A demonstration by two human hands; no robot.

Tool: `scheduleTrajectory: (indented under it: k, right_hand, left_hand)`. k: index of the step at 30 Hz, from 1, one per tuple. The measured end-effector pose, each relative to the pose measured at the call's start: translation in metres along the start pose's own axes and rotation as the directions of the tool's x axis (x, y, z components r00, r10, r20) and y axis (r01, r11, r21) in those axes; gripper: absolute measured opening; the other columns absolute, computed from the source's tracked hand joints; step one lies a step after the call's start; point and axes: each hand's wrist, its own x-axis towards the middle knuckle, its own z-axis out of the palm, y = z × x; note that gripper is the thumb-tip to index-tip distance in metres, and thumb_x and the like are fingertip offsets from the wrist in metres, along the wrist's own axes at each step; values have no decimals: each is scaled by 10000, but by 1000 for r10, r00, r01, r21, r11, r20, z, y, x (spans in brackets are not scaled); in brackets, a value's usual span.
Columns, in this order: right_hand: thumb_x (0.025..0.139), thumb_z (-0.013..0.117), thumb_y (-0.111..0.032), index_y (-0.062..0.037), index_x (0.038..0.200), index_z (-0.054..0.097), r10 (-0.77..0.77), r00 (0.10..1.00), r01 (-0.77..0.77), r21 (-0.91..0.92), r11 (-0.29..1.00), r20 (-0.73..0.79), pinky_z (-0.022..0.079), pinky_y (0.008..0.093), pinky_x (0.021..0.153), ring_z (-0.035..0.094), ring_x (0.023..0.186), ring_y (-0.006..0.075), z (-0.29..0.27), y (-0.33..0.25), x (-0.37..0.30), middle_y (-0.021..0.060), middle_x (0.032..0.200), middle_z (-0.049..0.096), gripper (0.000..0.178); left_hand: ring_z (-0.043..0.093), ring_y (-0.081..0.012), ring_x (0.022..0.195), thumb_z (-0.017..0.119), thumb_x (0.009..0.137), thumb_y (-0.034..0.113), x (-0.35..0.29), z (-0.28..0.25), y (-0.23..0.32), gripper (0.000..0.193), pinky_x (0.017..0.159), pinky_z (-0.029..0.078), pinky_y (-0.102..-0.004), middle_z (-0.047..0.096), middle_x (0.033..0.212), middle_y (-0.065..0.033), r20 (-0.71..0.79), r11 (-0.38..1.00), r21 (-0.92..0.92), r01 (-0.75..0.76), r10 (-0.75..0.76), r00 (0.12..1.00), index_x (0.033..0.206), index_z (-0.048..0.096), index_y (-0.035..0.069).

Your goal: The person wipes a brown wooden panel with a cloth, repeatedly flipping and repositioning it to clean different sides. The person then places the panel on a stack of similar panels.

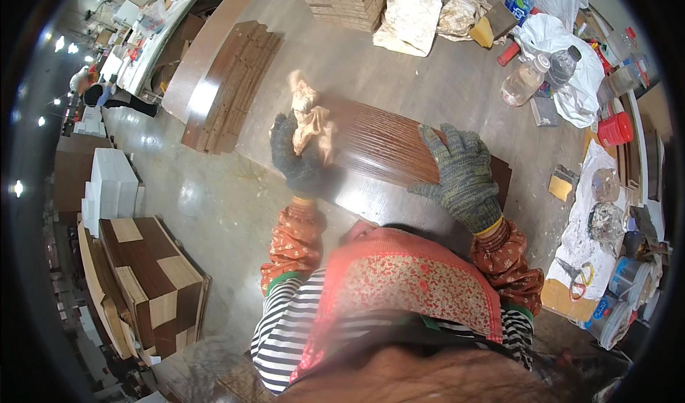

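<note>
A dark brown wood-grain board (378, 142) lies across the bench in front of me, on top of at least one other brown board at its right end. My left hand (294, 157), in a dark grey knitted glove, is closed on a crumpled beige rag (312, 121) at the board's left end. The rag's upper tip is smeared by motion. On the right part of the board rests my right hand (460, 178), in a matching glove, its fingers spread and lying flat with nothing in them.
Stacked brown boards (232, 85) stand left; a wood stack (349, 0) is at the back. Stained cloths (410, 21), a blue-capped bottle (521, 0), a clear bottle (526, 80), a red-lidded jar (615, 129) and scissors (576, 278) lie right. Far left is another person (107, 94).
</note>
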Motion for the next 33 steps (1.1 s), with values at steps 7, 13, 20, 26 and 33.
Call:
scheduleTrajectory:
  k: [7,13,20,26,33]
  right_hand:
    - [680,838,-575,-144,1499,462,-4,1000,4,16,1000,-25,372,534,1059,470,1197,382,0,-1,-3,185,1375,494,999]
    - [684,817,-602,-143,1509,453,-11,1000,11,20,1000,-8,367,527,1064,470,1196,382,0,2,-2,189,1377,491,1011]
    - [710,763,-638,-128,1458,486,-46,996,42,-52,998,-74,389,505,1005,512,1138,329,1,1,-4,148,1277,524,947]
    - [745,761,-627,-88,1519,406,-75,977,93,80,992,-200,317,530,1128,455,1306,396,1,1,-7,215,1421,474,1007]
    - [935,671,-411,14,1528,342,78,943,196,731,653,-322,379,413,1112,477,1310,283,35,7,-42,180,1447,479,800]
  left_hand:
    - [523,-351,1331,639,908,243,-31,15,-23,451,1119,400,-485,600,1378,-174,614,297,578,-760,454,645,1305,638,30]
    - [615,-222,1136,643,971,202,9,-32,-34,376,938,525,-367,648,1254,-124,221,811,320,-489,438,871,1297,598,18]
    - [691,-179,941,612,976,133,64,-81,3,183,781,561,-286,708,1089,-90,50,665,703,-251,306,951,1130,658,45]
    - [675,-171,935,605,988,147,20,-59,53,320,749,571,-288,652,1169,-73,-87,778,416,-471,550,831,1281,589,19]
    - [572,-298,1140,698,894,272,-40,84,41,501,935,463,-422,605,1204,-174,713,657,205,-725,407,571,1299,569,8]
